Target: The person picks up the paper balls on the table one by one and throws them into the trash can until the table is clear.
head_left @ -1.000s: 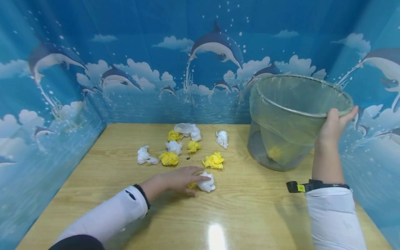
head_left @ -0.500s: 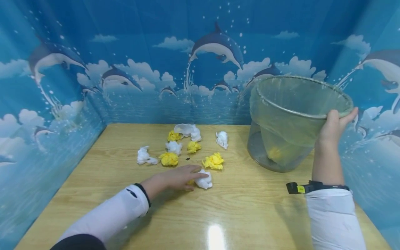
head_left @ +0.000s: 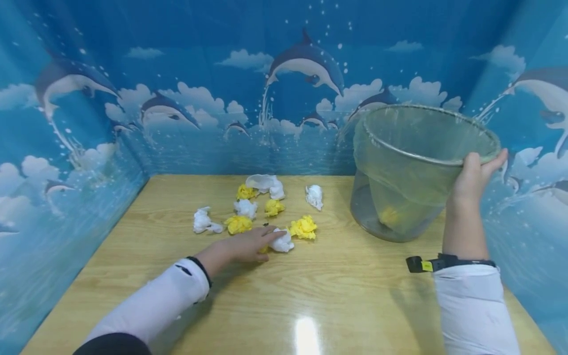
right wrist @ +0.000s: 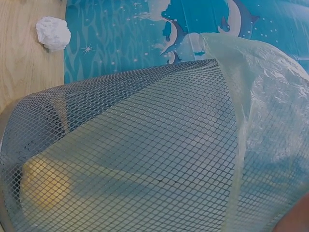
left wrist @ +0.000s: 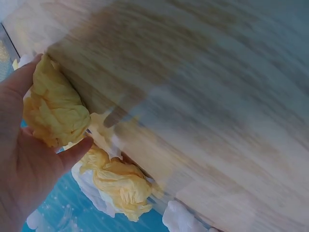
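My left hand [head_left: 241,245], low over the table, grips a crumpled yellow paper ball [left wrist: 55,108] between fingers and thumb, as the left wrist view shows. At its fingertips lies a crumpled white paper ball [head_left: 282,241], close beside another yellow paper ball [head_left: 303,227]. My right hand [head_left: 472,185] holds the near right rim of a mesh wastebasket [head_left: 361,209], which leans toward that hand. A pale green bin liner [head_left: 410,180] hangs inside and folds over the rim. Through the mesh shows a yellow paper ball [right wrist: 46,181] in the bottom.
Several yellow and white paper balls lie in a loose group farther back, among them a yellow one [head_left: 238,224] and a white one [head_left: 203,220]. A lone white paper ball [head_left: 314,196] sits left of the basket. A dolphin-print curtain [head_left: 199,74] surrounds the wooden table [head_left: 355,305].
My left hand has moved away from me and slightly left, and the white paper ball at its fingertips has moved with it. The right hand and wastebasket have stayed in place.
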The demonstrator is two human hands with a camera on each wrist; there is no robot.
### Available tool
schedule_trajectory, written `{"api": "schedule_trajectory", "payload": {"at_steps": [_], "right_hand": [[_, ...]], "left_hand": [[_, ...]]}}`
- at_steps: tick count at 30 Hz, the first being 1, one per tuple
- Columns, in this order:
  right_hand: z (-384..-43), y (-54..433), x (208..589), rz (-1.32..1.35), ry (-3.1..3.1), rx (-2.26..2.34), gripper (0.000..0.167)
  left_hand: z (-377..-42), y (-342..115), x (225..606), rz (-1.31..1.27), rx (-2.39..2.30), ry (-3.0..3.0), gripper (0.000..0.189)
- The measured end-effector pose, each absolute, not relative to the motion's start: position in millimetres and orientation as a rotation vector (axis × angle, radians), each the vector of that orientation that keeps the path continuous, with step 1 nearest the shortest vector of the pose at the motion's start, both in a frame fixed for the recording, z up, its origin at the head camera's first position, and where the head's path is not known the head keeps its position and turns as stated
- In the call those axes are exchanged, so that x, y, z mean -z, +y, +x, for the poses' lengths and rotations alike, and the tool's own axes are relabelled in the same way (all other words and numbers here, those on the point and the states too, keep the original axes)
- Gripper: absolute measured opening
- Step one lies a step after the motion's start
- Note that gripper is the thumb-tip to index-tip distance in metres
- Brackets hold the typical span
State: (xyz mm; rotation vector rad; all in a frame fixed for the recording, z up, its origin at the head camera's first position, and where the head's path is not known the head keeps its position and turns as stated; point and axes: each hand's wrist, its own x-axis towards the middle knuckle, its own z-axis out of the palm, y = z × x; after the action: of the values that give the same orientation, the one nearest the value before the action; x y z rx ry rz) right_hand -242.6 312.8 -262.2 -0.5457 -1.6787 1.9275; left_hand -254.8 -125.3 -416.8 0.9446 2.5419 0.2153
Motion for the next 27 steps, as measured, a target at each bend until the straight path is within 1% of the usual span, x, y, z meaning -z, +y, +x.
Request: {"api": "schedule_trajectory", "payload": {"at_steps": [9,12,15,19,27], "right_hand": [[-242.4,311.2,261.5,-0.526,-1.664,-1.928,0.075],[-242.8,311.0,262.4,-0.510,-1.661,-1.927,0.075],[-242.7,311.0,261.8,-0.507,-1.665,-1.929,0.075],[-242.3,310.9,261.4,-0.519,-1.672,-1.943,0.074],[-242.4,311.1,261.4,-0.528,-1.678,-1.939,0.073]], "left_hand": [[-253.2,-129.7,411.6,0.925,-0.267,2.571,0.094],[-251.7,-131.5,412.0,0.918,-0.266,2.573,0.094],[-250.6,-132.7,411.5,0.932,-0.270,2.574,0.088],[-250.0,-134.0,412.0,0.960,-0.239,2.588,0.074],[-252.7,-135.1,413.7,0.935,-0.239,2.628,0.049]]}}
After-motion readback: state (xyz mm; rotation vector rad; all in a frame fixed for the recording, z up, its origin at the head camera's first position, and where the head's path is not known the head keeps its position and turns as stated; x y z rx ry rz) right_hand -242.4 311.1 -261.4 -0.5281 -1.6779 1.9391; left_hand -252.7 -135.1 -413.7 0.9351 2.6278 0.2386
